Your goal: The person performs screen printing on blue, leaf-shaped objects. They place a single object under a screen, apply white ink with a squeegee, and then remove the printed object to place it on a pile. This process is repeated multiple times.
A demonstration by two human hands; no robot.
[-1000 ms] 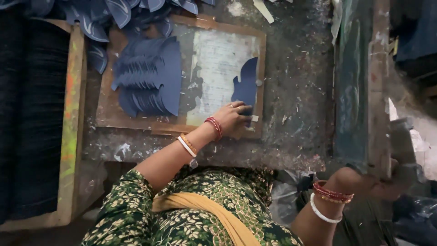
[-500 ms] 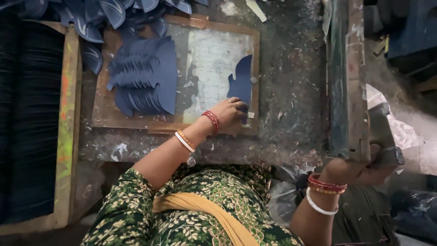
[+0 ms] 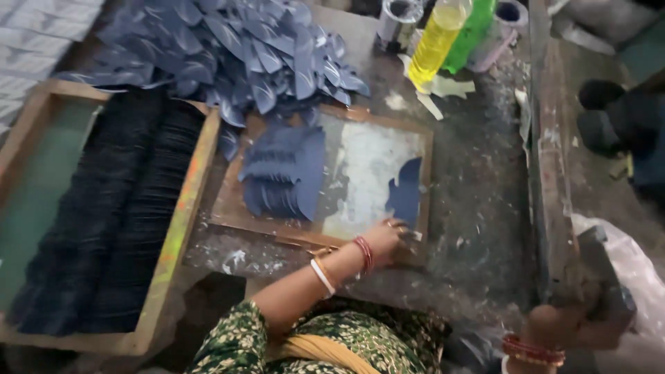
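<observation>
My left hand (image 3: 389,237) rests on the near right corner of a flat wooden frame (image 3: 235,208) with a pale, paint-smeared middle. Its curled fingers pinch the lower tip of a dark blue cut piece (image 3: 406,194) lying on that panel. A fanned stack of similar blue pieces (image 3: 284,173) lies on the frame's left half. At the bottom right, my right hand (image 3: 557,331) is closed around the near end of a long wooden bar (image 3: 547,159) that runs away from me along the table's right side.
A heap of blue leaf-shaped pieces (image 3: 228,48) lies at the back. A wooden tray (image 3: 181,208) with dark stacked sheets stands on the left. A yellow bottle (image 3: 435,43) and a green bottle (image 3: 471,28) stand behind the frame. A plastic bag (image 3: 637,277) lies at the right.
The view has tilted up, so the heap and the bottles now show. My left hand stays at the frame's corner. My right hand has closed on the bar's end.
</observation>
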